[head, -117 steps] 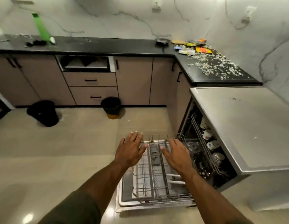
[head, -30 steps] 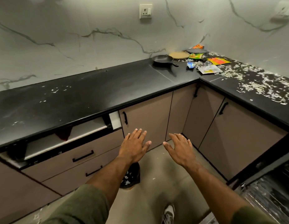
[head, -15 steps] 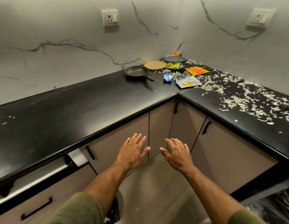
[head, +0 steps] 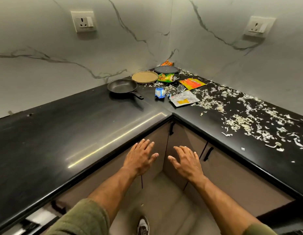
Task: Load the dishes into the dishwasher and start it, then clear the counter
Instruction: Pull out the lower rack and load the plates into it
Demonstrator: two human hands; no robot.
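Note:
A black frying pan (head: 122,86) sits in the counter's far corner, handle pointing right. Behind it lie a tan round plate (head: 144,77) and a dark round plate (head: 166,69). Food wrappers are scattered beside them: a green packet (head: 166,77), an orange packet (head: 191,83), a small blue packet (head: 160,92) and a silver packet (head: 183,98). My left hand (head: 141,158) and my right hand (head: 186,161) hover side by side, palms down, fingers spread and empty, below the counter's inner corner and well short of the dishes.
The black L-shaped counter (head: 66,133) wraps left and right. White vegetable scraps (head: 249,119) litter its right arm. Beige cabinet doors (head: 181,143) with black handles stand below. Two wall sockets (head: 83,21) are mounted above. My shoe (head: 143,226) is on the floor.
I have turned from the open dishwasher and walked toward the counter corner. The pan, plates and wrappers are now closer. Both hands stay empty and spread.

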